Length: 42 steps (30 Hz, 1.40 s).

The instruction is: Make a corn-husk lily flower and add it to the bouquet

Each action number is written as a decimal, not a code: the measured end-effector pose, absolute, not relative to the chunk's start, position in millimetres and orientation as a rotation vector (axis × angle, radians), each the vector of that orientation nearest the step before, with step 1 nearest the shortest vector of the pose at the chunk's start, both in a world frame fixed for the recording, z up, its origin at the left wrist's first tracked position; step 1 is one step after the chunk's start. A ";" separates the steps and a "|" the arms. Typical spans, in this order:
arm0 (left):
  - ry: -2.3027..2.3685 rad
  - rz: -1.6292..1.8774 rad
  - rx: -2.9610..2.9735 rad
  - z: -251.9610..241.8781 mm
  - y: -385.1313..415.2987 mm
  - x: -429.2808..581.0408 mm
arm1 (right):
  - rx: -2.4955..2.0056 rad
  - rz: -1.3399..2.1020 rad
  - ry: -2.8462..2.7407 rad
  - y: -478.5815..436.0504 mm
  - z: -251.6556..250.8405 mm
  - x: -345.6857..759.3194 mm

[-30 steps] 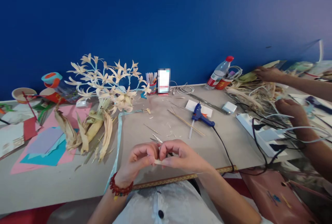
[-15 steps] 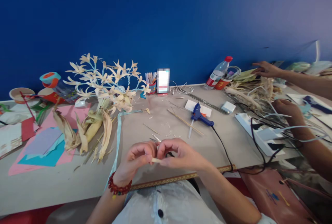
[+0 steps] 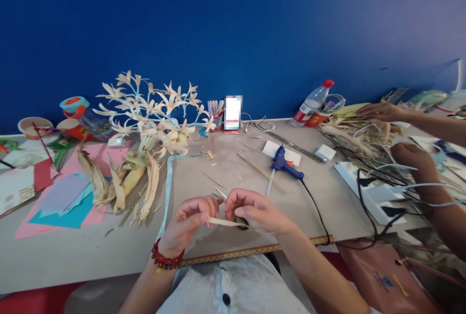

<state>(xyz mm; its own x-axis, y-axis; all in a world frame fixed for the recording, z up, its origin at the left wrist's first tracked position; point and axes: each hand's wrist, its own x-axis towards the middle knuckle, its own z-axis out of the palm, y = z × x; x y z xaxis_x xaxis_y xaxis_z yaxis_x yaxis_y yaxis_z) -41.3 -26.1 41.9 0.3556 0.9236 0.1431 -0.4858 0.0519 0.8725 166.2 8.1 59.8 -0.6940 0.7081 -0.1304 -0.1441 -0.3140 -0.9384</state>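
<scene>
1. The left hand (image 3: 187,219) and the right hand (image 3: 257,209) each pinch an end of a husk strip (image 3: 224,222).
2. It hangs above the desk (image 3: 189,178), at its 6 o'clock edge.
3. A glue gun (image 3: 286,167) lies at 1 o'clock.

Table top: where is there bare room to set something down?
Bare: the front-left of the table, below the coloured papers, and the middle between the blue ribbon and the glue gun, only small scraps. Crowded: the right side, under cables and husks.

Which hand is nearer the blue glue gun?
Right. The right hand sits below-left of the glue gun; the left hand is farther left, beyond the right. Both pinch a husk strip.
</scene>
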 end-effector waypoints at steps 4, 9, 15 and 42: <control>0.569 1.146 1.020 39.1 -26.4 -40.8 | -0.749 2.032 -1.526 8.0 73.8 155.1; 0.644 1.077 1.063 40.4 -26.0 -44.1 | -0.819 2.043 -1.521 9.1 68.1 147.9; 0.619 1.056 0.976 39.6 -24.3 -40.4 | -0.788 2.150 -1.454 11.8 61.6 150.1; 0.778 1.036 1.008 38.7 -29.9 -42.8 | -1.041 1.506 -1.659 45.8 52.0 188.5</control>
<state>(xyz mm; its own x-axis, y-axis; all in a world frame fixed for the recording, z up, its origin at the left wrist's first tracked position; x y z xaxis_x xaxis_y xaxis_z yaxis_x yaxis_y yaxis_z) -42.8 -29.9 38.7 0.3327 0.9413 -0.0574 -0.3179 0.1693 0.9329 188.5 45.8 52.0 -0.4667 0.8835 -0.0401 0.1253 0.0212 -0.9919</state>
